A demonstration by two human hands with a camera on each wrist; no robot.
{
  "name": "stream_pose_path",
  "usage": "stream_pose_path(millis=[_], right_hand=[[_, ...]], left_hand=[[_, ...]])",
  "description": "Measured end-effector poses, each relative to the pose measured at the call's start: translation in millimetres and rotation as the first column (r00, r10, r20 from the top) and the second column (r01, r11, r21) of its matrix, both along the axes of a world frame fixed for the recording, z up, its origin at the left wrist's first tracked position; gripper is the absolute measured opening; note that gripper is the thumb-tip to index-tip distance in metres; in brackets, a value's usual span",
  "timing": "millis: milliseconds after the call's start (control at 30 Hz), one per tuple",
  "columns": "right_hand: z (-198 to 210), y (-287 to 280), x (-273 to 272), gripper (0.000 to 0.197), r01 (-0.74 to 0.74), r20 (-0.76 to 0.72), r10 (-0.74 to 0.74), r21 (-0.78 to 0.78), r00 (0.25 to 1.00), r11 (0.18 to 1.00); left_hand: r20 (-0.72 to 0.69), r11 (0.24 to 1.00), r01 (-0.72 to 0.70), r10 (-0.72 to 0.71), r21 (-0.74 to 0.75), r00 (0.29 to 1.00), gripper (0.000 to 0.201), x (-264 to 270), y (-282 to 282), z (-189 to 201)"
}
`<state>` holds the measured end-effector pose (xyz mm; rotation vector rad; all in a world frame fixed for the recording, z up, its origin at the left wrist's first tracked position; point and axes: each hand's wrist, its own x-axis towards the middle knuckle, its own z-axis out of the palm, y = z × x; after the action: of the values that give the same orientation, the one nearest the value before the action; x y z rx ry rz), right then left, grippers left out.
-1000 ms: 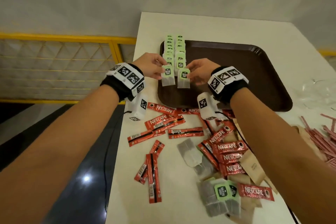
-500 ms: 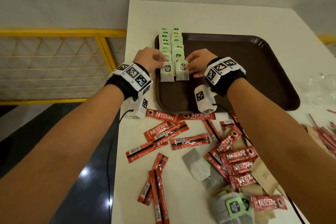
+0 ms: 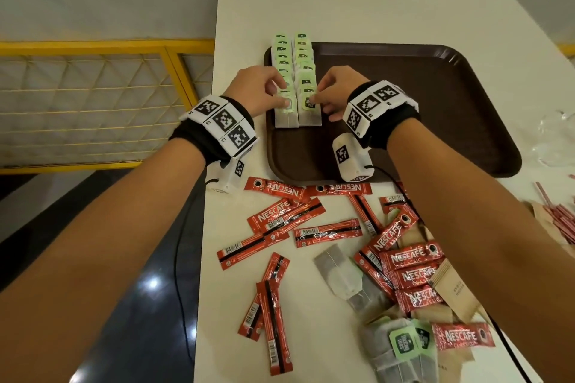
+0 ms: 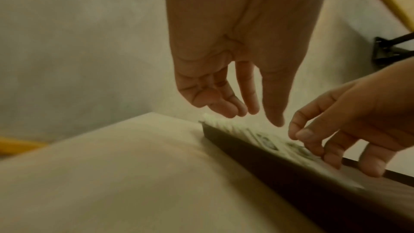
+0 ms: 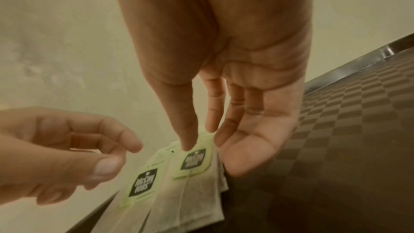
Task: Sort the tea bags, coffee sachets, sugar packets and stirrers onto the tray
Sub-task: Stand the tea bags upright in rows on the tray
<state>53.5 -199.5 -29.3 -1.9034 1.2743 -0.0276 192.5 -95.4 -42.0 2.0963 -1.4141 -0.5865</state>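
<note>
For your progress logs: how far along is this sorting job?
Done: two rows of tea bags line the tray. In hand: left hand and right hand touch the nearest bags. Left: coffee sachets, loose tea bags, stirrers on the table.

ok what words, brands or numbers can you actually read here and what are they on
"NESCAFE" on the red coffee sachets on the table
"CLASSIC" below it on some sachets
Tea bag tags: two-line white wording on black, too blurred to read
Brown packets: small print, unreadable
Wrist bands: square black-and-white code marks, tiny digits unreadable
</note>
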Motion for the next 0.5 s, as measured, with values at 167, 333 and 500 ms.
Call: stream_pose_path(millis=[167,333,500], right_hand=[[1,11,-4,0.025,-0.089,-0.105,0.092,0.035,0.990,0.995],[-7,6,-2,0.031,-0.132,-0.141,0.130,-0.007,0.981,0.991],[-3,8,-5,0.034,-0.133,-0.124,0.132,0.001,0.983,0.991]], left_hand=[[0.114,0.970,0.177,-0.197,0.164,0.974,0.036,-16,7,4],[0.189,0.949,0.177,-0.230,0.260,0.955,0.035,-22,4,0],[0.196,0.952,0.160,-0.214,0.259,0.957,0.035,-23,4,0]])
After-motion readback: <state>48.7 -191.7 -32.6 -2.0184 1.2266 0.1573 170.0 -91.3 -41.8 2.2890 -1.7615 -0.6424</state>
